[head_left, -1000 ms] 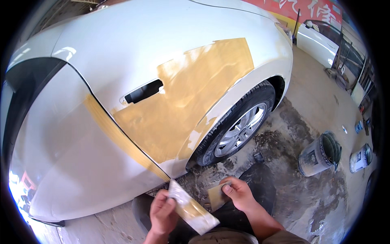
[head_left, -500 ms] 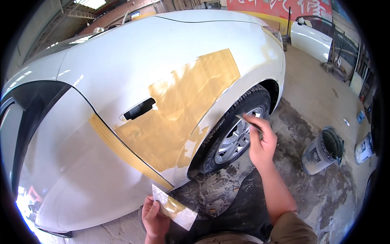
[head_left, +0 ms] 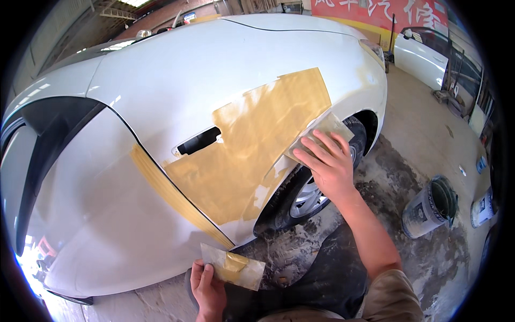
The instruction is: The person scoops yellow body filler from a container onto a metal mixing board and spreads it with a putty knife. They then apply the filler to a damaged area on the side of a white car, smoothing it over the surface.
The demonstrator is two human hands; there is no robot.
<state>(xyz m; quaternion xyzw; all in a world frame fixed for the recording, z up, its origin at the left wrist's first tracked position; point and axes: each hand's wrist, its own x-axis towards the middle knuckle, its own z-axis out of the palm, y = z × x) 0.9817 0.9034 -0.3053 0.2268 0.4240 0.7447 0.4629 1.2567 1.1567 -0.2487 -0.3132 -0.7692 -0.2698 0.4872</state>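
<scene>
My left hand point(head_left: 208, 288) pinches a thin, pale, flat plate point(head_left: 251, 275) by its left edge, low in front of my body. A dab of yellowish putty point(head_left: 235, 261) lies on that plate. My right hand point(head_left: 333, 170) lays its fingers over a wide, flat putty spreader point(head_left: 333, 124) at the wheel-arch edge of the white car panel point(head_left: 161, 70). Beside the spreader, a large patch of tan putty point(head_left: 252, 145) covers the panel around a dark oblong opening point(head_left: 199, 141). A narrow putty strip point(head_left: 177, 196) runs along the neighbouring panel's seam.
The car's wheel point(head_left: 311, 197) sits below my right hand. A grey bucket point(head_left: 424, 212) stands on the stained floor at right, and another bucket point(head_left: 483, 208) is farther right. A loose white car door point(head_left: 421, 59) leans at the back right, near a red banner point(head_left: 375, 13).
My right hand has moved up and turned, bringing the spreader's broad face to the wheel-arch edge. The plate in my left hand has tilted slightly. The view has shifted a little.
</scene>
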